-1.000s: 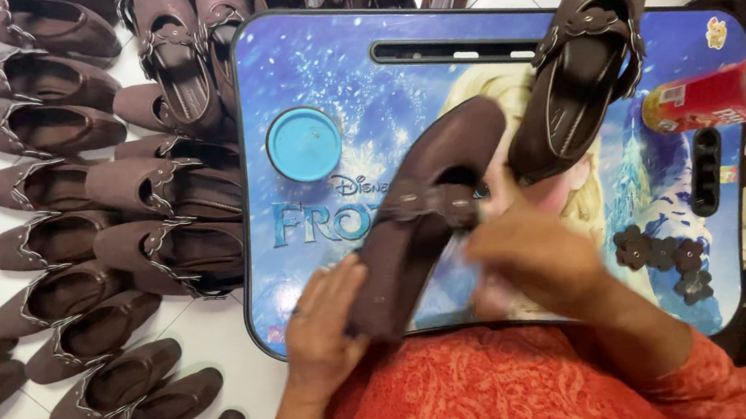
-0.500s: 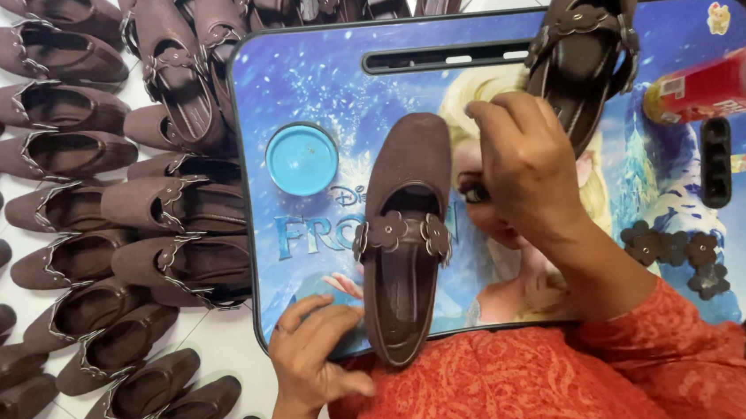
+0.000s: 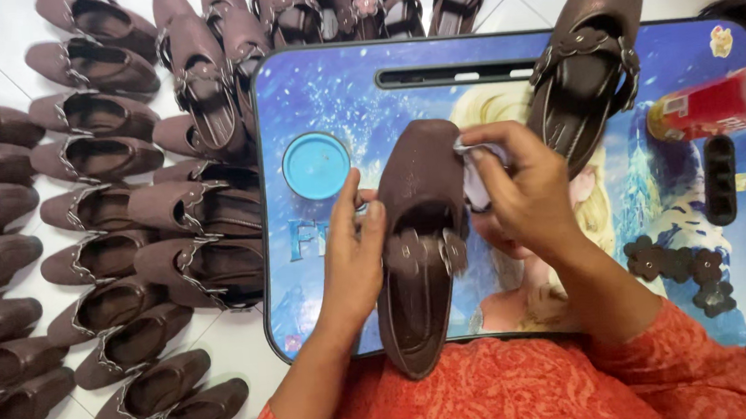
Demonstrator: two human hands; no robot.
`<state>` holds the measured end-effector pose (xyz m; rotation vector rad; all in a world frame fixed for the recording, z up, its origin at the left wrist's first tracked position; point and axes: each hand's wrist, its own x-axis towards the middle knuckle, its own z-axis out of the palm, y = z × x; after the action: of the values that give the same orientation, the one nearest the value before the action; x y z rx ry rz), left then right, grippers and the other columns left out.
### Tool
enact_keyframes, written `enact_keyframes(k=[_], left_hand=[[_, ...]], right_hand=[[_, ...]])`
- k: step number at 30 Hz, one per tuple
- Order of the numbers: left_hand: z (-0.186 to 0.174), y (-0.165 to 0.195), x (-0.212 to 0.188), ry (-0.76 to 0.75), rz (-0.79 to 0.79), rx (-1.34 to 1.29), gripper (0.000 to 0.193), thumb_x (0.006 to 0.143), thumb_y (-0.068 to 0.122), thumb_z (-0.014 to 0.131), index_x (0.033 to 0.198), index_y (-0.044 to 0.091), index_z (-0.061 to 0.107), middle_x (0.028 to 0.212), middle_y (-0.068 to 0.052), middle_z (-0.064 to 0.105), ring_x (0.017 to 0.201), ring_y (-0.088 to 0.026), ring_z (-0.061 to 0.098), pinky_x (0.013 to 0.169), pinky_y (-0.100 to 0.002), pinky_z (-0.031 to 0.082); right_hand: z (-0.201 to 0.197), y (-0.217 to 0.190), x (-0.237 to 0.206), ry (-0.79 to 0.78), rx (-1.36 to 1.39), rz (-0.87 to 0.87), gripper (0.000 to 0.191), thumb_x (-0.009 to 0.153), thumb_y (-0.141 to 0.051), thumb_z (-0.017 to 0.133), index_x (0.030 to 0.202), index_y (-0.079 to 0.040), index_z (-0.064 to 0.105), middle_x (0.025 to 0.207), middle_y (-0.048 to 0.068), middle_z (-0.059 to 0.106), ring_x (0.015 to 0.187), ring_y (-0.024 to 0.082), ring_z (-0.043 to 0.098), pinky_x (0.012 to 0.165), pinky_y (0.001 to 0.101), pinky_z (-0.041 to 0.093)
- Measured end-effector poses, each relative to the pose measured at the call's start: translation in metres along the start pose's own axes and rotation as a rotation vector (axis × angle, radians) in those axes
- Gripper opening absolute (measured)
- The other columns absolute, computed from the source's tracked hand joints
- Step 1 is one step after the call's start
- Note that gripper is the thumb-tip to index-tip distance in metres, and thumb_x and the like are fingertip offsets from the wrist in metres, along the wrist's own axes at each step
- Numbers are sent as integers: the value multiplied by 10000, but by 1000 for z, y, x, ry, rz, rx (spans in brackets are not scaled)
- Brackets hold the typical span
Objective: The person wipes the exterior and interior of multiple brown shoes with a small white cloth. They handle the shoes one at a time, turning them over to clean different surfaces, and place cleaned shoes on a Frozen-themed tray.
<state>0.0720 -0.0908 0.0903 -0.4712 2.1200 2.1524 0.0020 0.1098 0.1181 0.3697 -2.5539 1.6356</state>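
A brown strap shoe (image 3: 418, 241) lies toe-away on a blue picture-printed lap tray (image 3: 328, 89). My left hand (image 3: 354, 251) grips its left side at the buckle strap. My right hand (image 3: 523, 193) holds a small white cloth (image 3: 476, 184) against the right side of the toe. A second brown shoe (image 3: 587, 60) lies tilted at the tray's far right. Several dark flower-shaped trims (image 3: 675, 265) sit near my right forearm.
A round blue lid (image 3: 316, 165) sits on the tray left of the shoe. A red bottle (image 3: 719, 102) lies at the right edge. Several matching brown shoes (image 3: 117, 221) cover the white tiled floor to the left and behind the tray.
The shoe went from tilted to straight, toe pointing away. My left hand rose from the heel to the strap. My right hand came down onto the toe with the cloth.
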Motion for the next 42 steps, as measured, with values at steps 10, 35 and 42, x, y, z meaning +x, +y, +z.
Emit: enact_keyframes(k=[10,35,42], left_hand=[[17,69,-22,-419,189,-270,574,889,123,777,1379,39,489,1260,-72,633,1175,-159,619,1025,-320,514],[47,78,-49,-233,253,-6,507,874,1,757,1363,25,626,1176,-101,768,1081,-159,725,958,-314,586],[39,53,-32,-245,226,-181,499,923,76,736,1399,12,599,1244,-98,734,1147,-164,691,1006,-321,560]], right_hand=[[-62,-49,-43,105,88,-244,170,961,82,677,1091,-28,674,1125,81,697,808,58,569,660,177,414],[-79,-88,-33,162,-118,-617,177,914,19,725,1084,-14,686,1090,159,664,989,267,680,873,336,570],[-83,-70,-33,126,-38,-399,189,936,40,726,1118,-8,704,1151,158,711,1001,220,732,837,303,602]])
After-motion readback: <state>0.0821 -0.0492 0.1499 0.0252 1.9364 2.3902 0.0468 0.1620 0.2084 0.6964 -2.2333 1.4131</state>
